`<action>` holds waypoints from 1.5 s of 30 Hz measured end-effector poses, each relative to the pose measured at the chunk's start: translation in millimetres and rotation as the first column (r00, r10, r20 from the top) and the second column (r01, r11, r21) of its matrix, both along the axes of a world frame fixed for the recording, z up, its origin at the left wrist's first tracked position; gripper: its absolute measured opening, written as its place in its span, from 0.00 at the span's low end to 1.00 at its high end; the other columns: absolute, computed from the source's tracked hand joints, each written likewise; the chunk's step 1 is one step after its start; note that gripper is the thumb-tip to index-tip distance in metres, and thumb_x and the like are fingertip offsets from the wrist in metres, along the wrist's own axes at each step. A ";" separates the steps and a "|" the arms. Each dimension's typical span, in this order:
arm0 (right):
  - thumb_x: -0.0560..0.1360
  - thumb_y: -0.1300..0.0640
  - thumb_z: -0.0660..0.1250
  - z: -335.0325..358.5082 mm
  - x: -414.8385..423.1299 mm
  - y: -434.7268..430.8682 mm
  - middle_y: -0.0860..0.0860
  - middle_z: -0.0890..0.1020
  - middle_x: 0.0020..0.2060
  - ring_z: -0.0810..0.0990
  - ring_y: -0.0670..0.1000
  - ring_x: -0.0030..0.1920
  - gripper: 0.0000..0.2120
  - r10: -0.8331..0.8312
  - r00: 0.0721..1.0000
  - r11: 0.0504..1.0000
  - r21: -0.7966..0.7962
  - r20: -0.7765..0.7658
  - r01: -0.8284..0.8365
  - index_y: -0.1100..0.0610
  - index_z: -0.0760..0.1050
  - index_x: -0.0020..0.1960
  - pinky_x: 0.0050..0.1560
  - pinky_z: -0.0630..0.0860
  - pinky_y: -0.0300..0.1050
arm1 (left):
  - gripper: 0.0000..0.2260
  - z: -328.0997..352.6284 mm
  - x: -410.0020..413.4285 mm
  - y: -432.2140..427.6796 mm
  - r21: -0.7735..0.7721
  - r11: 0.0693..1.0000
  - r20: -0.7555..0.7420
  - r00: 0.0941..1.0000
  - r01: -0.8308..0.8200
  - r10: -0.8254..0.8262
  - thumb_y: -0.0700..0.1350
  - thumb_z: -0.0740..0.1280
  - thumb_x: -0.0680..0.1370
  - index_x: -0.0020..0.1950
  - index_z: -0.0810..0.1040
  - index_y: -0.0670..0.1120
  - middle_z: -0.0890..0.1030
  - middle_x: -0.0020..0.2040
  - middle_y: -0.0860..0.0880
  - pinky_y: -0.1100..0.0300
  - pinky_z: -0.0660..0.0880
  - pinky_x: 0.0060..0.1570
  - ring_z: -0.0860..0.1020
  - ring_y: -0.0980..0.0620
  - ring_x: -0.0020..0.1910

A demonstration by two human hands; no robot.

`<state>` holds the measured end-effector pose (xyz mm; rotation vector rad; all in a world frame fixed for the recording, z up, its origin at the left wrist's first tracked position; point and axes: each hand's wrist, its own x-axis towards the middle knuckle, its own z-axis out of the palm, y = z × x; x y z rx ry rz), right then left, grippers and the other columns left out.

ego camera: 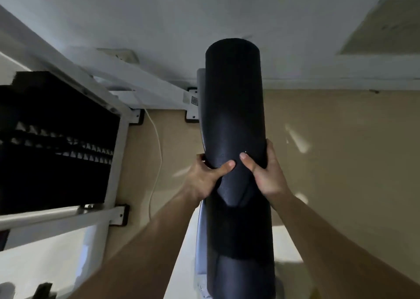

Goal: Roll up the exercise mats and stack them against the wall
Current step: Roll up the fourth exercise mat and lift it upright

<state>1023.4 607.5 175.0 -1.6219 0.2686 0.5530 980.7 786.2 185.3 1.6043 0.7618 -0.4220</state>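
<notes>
Item one: rolled black exercise mat (235, 107), upright on end, its far end toward the white wall (159, 14). I see both hands clamped on it at mid-length. Left hand (204, 180): grip wrapped around the roll's left side, thumb across the front. Right hand (268, 173): grip closed on the right side, thumb pressed into the front. Item two: pale mat (201, 242), just behind the black roll, touching it. Item three: white metal frame (118, 144), standing on the tan floor (341, 162) at left. Item four: white cable (156, 144), trailing over the floor beside the frame.
</notes>
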 end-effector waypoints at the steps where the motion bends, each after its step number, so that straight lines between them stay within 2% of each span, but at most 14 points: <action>1: 0.70 0.39 0.77 -21.2 9.6 5.1 0.42 0.82 0.63 0.83 0.47 0.62 0.37 -0.014 1.000 1.000 0.020 -0.004 0.015 0.41 0.67 0.75 0.67 0.77 0.56 | 0.40 -22.7 11.7 5.4 -0.008 1.000 -0.009 1.000 -0.001 0.001 0.64 0.82 0.62 0.65 0.74 0.45 0.85 0.55 0.51 0.58 0.82 0.51 0.85 0.55 0.50; 4: 0.71 0.43 0.76 -84.1 41.2 13.6 0.44 0.82 0.64 0.83 0.49 0.61 0.35 -0.031 0.999 0.999 0.031 -0.025 0.032 0.42 0.68 0.75 0.65 0.78 0.57 | 0.40 -91.5 45.6 13.3 -0.023 1.000 -0.028 1.000 0.001 -0.001 0.64 0.83 0.60 0.64 0.78 0.44 0.86 0.55 0.49 0.48 0.82 0.56 0.86 0.49 0.53; 10: 0.67 0.36 0.78 -207.8 98.0 37.3 0.44 0.80 0.66 0.82 0.50 0.63 0.42 0.004 0.995 1.000 0.020 -0.097 -0.002 0.41 0.65 0.77 0.67 0.77 0.57 | 0.40 -213.8 95.7 30.9 -0.022 0.999 -0.063 0.997 -0.034 0.033 0.65 0.82 0.62 0.66 0.78 0.45 0.85 0.58 0.49 0.48 0.80 0.59 0.84 0.49 0.56; 13: 0.62 0.31 0.79 -259.8 115.1 47.6 0.44 0.78 0.70 0.80 0.49 0.66 0.52 0.008 0.992 1.000 0.017 -0.125 -0.006 0.43 0.61 0.80 0.69 0.75 0.56 | 0.36 -253.1 115.2 39.9 -0.014 0.999 -0.066 0.997 -0.051 0.050 0.61 0.82 0.63 0.65 0.78 0.46 0.86 0.57 0.51 0.52 0.80 0.58 0.84 0.52 0.55; 15: 0.62 0.29 0.78 -287.3 123.9 55.5 0.46 0.77 0.71 0.78 0.49 0.68 0.53 0.020 0.994 1.000 -0.018 -0.112 -0.022 0.45 0.61 0.80 0.71 0.74 0.55 | 0.32 -275.4 125.9 47.3 -0.021 0.998 -0.078 0.995 -0.067 0.066 0.58 0.81 0.64 0.64 0.77 0.48 0.85 0.56 0.53 0.55 0.80 0.56 0.84 0.54 0.54; 19: 0.60 0.22 0.72 -316.1 128.5 74.0 0.50 0.68 0.77 0.70 0.52 0.75 0.61 0.050 0.997 0.990 -0.127 -0.052 -0.057 0.49 0.53 0.83 0.76 0.67 0.56 | 0.23 -295.2 132.1 64.9 -0.048 0.997 -0.111 0.992 -0.059 0.054 0.51 0.79 0.72 0.63 0.76 0.51 0.84 0.57 0.54 0.64 0.79 0.49 0.84 0.57 0.52; 27: 0.61 0.22 0.68 -318.2 127.6 82.0 0.55 0.64 0.79 0.67 0.54 0.77 0.66 0.108 0.989 0.969 -0.210 -0.103 -0.127 0.53 0.44 0.84 0.77 0.65 0.55 | 0.28 -294.4 132.2 73.5 0.051 0.999 -0.146 0.989 -0.003 0.011 0.54 0.77 0.72 0.69 0.74 0.50 0.82 0.63 0.53 0.63 0.78 0.52 0.82 0.57 0.55; 31: 0.54 0.16 0.70 -306.4 140.2 69.2 0.55 0.71 0.75 0.73 0.57 0.72 0.69 0.097 0.974 0.960 -0.241 -0.204 -0.146 0.52 0.53 0.82 0.73 0.70 0.57 | 0.39 -265.9 134.6 59.7 0.251 0.965 -0.200 0.979 0.080 -0.029 0.59 0.75 0.73 0.77 0.65 0.44 0.75 0.64 0.53 0.60 0.70 0.56 0.77 0.47 0.64; 34: 0.62 0.23 0.71 -270.6 146.4 63.1 0.59 0.70 0.75 0.72 0.62 0.73 0.61 0.101 0.953 0.926 -0.324 -0.284 -0.195 0.55 0.53 0.82 0.73 0.70 0.60 | 0.41 -245.1 129.2 50.4 0.382 0.908 -0.229 0.970 0.170 -0.085 0.60 0.73 0.75 0.79 0.61 0.44 0.71 0.74 0.44 0.52 0.70 0.66 0.72 0.42 0.71; 36: 0.73 0.33 0.71 -249.7 144.8 59.0 0.59 0.67 0.77 0.69 0.63 0.75 0.51 0.105 0.938 0.906 -0.358 -0.329 -0.227 0.55 0.51 0.84 0.75 0.67 0.59 | 0.39 -228.2 124.0 45.2 0.374 0.901 -0.241 0.961 0.220 -0.135 0.64 0.72 0.72 0.77 0.65 0.48 0.74 0.72 0.45 0.48 0.72 0.68 0.75 0.43 0.68; 38: 0.77 0.37 0.69 -234.1 141.4 55.3 0.59 0.66 0.78 0.68 0.62 0.75 0.46 0.135 0.928 0.877 -0.394 -0.348 -0.275 0.55 0.51 0.84 0.76 0.65 0.57 | 0.40 -216.8 117.3 43.1 0.360 0.899 -0.257 0.953 0.248 -0.160 0.70 0.67 0.66 0.74 0.69 0.51 0.77 0.68 0.48 0.46 0.76 0.65 0.78 0.45 0.64; 40: 0.79 0.39 0.68 -210.7 135.9 51.7 0.61 0.66 0.78 0.67 0.63 0.76 0.42 0.183 0.915 0.840 -0.426 -0.359 -0.335 0.56 0.52 0.83 0.75 0.64 0.54 | 0.39 -198.0 111.9 39.9 0.337 0.899 -0.261 0.945 0.279 -0.195 0.69 0.67 0.67 0.74 0.69 0.52 0.77 0.67 0.49 0.50 0.75 0.65 0.78 0.46 0.64; 42: 0.80 0.41 0.68 -178.5 128.6 45.8 0.62 0.67 0.76 0.68 0.63 0.75 0.38 0.229 0.910 0.799 -0.467 -0.345 -0.378 0.58 0.57 0.82 0.72 0.64 0.52 | 0.33 -168.5 105.9 35.7 0.324 0.892 -0.285 0.931 0.317 -0.227 0.61 0.70 0.75 0.76 0.67 0.49 0.75 0.68 0.48 0.60 0.69 0.63 0.75 0.45 0.67; 45: 0.81 0.44 0.67 -118.8 115.5 32.2 0.61 0.66 0.75 0.68 0.63 0.74 0.35 0.290 0.906 0.734 -0.536 -0.308 -0.418 0.57 0.59 0.81 0.71 0.66 0.52 | 0.31 -120.0 95.6 30.9 0.350 0.849 -0.319 0.903 0.396 -0.289 0.56 0.69 0.79 0.78 0.64 0.45 0.72 0.73 0.43 0.61 0.67 0.58 0.73 0.43 0.70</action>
